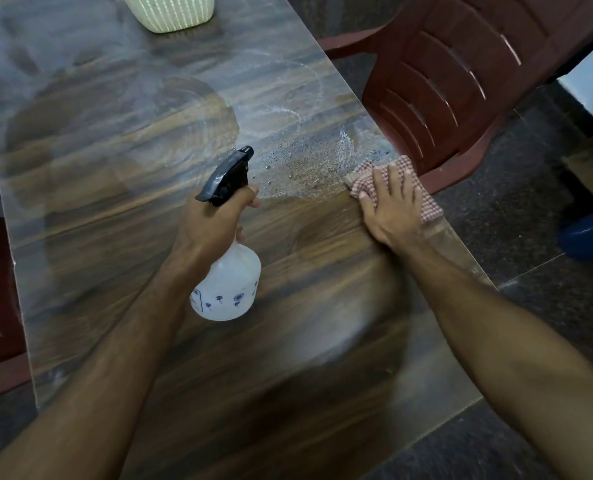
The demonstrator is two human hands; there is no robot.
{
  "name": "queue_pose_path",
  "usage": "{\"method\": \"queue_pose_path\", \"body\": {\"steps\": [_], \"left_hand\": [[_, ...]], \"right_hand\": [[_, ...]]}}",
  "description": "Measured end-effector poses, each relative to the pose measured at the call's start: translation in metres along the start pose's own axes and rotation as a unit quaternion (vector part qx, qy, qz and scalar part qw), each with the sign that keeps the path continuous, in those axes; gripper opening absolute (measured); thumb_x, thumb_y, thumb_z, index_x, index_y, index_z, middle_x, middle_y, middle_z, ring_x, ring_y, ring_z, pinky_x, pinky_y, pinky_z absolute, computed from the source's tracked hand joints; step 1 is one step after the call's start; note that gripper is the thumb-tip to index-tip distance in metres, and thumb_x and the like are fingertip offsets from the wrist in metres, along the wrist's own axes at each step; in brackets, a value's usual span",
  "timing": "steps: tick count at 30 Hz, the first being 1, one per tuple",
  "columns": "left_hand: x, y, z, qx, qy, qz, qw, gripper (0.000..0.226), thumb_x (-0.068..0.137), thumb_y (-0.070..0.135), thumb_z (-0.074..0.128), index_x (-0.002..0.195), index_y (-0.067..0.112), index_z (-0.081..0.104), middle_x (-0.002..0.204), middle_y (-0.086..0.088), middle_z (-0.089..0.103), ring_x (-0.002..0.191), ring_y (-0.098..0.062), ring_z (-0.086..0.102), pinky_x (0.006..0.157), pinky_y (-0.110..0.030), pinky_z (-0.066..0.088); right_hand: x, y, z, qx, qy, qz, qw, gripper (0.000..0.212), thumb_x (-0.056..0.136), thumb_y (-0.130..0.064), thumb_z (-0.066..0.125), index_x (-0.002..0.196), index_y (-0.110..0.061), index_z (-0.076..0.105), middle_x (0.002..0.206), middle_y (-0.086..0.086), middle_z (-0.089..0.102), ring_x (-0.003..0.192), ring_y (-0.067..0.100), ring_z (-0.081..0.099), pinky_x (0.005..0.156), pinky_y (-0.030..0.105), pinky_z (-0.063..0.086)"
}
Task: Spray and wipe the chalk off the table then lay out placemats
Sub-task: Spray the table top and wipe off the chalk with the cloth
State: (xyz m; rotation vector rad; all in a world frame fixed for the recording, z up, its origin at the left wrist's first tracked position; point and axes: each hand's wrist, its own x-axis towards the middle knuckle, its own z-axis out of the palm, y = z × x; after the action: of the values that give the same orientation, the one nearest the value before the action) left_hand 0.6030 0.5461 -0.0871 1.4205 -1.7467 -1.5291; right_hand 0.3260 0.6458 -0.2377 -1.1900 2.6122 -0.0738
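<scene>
Checked cloth (pixel 423 197) flat beside wet chalk smears (pixel 309 161).

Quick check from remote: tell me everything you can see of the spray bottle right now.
The spray bottle has a translucent white, plastic-looking body with small blue printed marks and a black trigger head. The left hand grips its neck, holding it tilted above the table, nozzle aimed toward the wet droplets. Nothing else touches it.
</scene>
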Motion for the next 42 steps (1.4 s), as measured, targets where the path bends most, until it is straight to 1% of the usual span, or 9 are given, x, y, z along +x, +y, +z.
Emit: {"method": "queue_pose_path", "body": {"steps": [6, 10, 17, 22, 28, 32, 36, 39, 42], "left_hand": [[0.008, 0.005, 0.000, 0.010, -0.012, 0.006, 1.000, 0.013, 0.091, 0.033, 0.065, 0.084, 0.023, 0.070, 0.099, -0.020, 0.070, 0.046, -0.011, 0.053, 0.058, -0.032, 0.046], [0.011, 0.011, 0.004, -0.010, -0.011, 0.005, 1.000, 0.019, 0.092, 0.030, 0.064, 0.102, 0.016, 0.071, 0.089, -0.005, 0.073, 0.045, -0.011, 0.053, 0.055, -0.029, 0.045], [0.018, 0.018, 0.028, -0.014, 0.010, 0.011, 1.000, 0.021, 0.093, 0.032, 0.064, 0.107, 0.018, 0.068, 0.090, 0.004, 0.073, 0.049, -0.007, 0.056, 0.058, -0.031, 0.049], [0.020, 0.030, 0.059, -0.005, 0.065, -0.006, 0.998, 0.013, 0.093, 0.032, 0.064, 0.093, 0.021, 0.070, 0.097, -0.013, 0.072, 0.060, -0.020, 0.058, 0.066, -0.040, 0.053], [0.013, 0.049, 0.089, -0.041, 0.135, -0.038, 0.989, 0.018, 0.092, 0.029, 0.067, 0.095, 0.013, 0.072, 0.094, -0.014, 0.072, 0.076, -0.034, 0.065, 0.066, -0.046, 0.056], [0.006, 0.050, 0.102, -0.062, 0.169, -0.052, 0.982, 0.018, 0.093, 0.027, 0.066, 0.096, 0.010, 0.071, 0.083, 0.000, 0.073, 0.050, -0.016, 0.056, 0.058, -0.033, 0.049], [-0.003, 0.043, 0.113, -0.051, 0.209, -0.071, 0.974, 0.015, 0.092, 0.027, 0.067, 0.085, 0.014, 0.069, 0.063, -0.001, 0.064, 0.042, -0.014, 0.053, 0.052, -0.026, 0.045], [-0.011, 0.039, 0.118, -0.052, 0.221, -0.073, 0.971, 0.019, 0.092, 0.029, 0.066, 0.086, 0.012, 0.071, 0.081, -0.015, 0.070, 0.043, -0.015, 0.053, 0.058, -0.032, 0.047], [-0.017, 0.041, 0.123, -0.058, 0.229, -0.079, 0.968, 0.024, 0.091, 0.031, 0.066, 0.092, 0.007, 0.071, 0.089, -0.011, 0.073, 0.044, -0.014, 0.053, 0.059, -0.032, 0.047]], "right_hand": [[-0.085, -0.084, 0.027, -0.043, -0.035, -0.205, 0.977, 0.066, 0.099, -0.059, 0.020, 0.157, -0.033, 0.003, 0.165, 0.001, -0.006, 0.151, 0.028, -0.008, 0.121, 0.051, 0.000], [-0.137, -0.056, 0.039, -0.064, -0.062, -0.321, 0.943, 0.066, 0.098, -0.060, 0.029, 0.156, -0.035, 0.010, 0.165, -0.002, 0.000, 0.152, 0.023, -0.003, 0.121, 0.047, -0.003], [-0.010, 0.025, -0.007, -0.054, -0.035, -0.173, 0.983, 0.074, 0.089, -0.068, 0.006, 0.155, -0.036, 0.002, 0.165, -0.002, -0.003, 0.151, 0.025, -0.004, 0.122, 0.048, 0.005], [0.035, -0.002, -0.015, -0.064, -0.047, -0.211, 0.974, 0.067, 0.098, -0.063, 0.017, 0.156, -0.033, 0.002, 0.165, 0.000, -0.007, 0.151, 0.026, -0.008, 0.122, 0.051, 0.002], [-0.070, 0.032, 0.006, -0.095, -0.104, -0.500, 0.854, 0.064, 0.098, -0.059, 0.026, 0.155, -0.035, 0.008, 0.164, -0.001, -0.001, 0.151, 0.027, -0.004, 0.119, 0.054, -0.002], [-0.039, 0.077, -0.004, -0.116, -0.096, -0.590, 0.793, 0.063, 0.098, -0.059, 0.030, 0.155, -0.036, 0.016, 0.164, -0.002, 0.008, 0.151, 0.026, 0.005, 0.120, 0.047, 0.000], [0.057, 0.062, -0.021, -0.111, -0.069, -0.519, 0.844, 0.064, 0.097, -0.062, 0.020, 0.155, -0.037, 0.014, 0.164, -0.003, 0.004, 0.151, 0.023, -0.001, 0.122, 0.048, 0.004], [0.107, 0.037, -0.031, -0.108, -0.057, -0.465, 0.877, 0.065, 0.096, -0.064, 0.016, 0.155, -0.038, 0.008, 0.164, -0.006, -0.001, 0.152, 0.022, -0.004, 0.122, 0.048, 0.006], [0.105, 0.030, -0.027, -0.108, -0.037, -0.450, 0.886, 0.064, 0.099, -0.062, 0.020, 0.156, -0.035, 0.009, 0.165, -0.003, 0.001, 0.152, 0.023, -0.002, 0.122, 0.048, 0.006]]}}
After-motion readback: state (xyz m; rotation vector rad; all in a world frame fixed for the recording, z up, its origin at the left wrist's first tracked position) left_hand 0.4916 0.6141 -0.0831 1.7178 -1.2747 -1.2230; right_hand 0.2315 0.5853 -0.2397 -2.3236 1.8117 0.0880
